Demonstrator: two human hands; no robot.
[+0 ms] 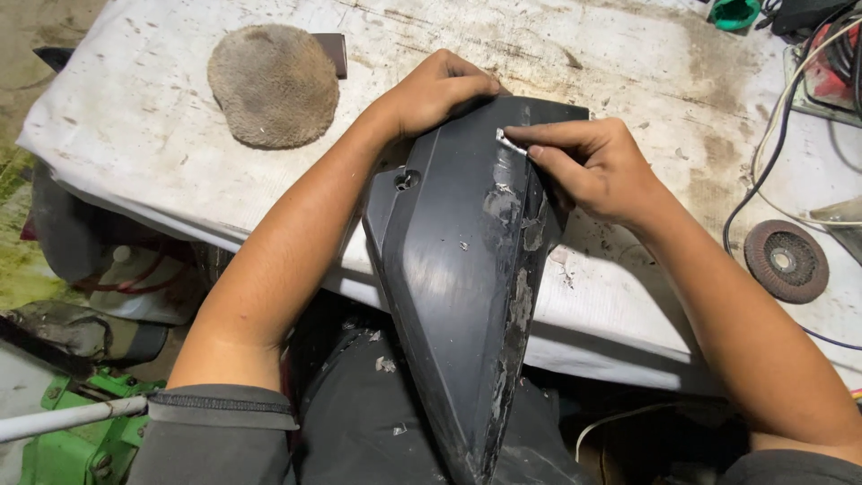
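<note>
Head view: our left hand (437, 90) grips the panel's (449, 260) top edge; right fingers (548, 135) pinch a white scrap (510, 142). We advise peeling slowly, panel braced.

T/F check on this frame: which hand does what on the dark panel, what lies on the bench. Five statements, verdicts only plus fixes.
1. The left hand grips the top edge of the dark plastic panel. True.
2. The right hand pinches a small pale strip against the panel. True.
3. The round fuzzy pad lies on the panel. False: it lies on the white-covered bench, apart from the panel.
4. The grinding disc is in the right hand. False: it lies on the bench, untouched.
5. The panel's surface is flawless. False: paint is chipped along its ridge.
</note>
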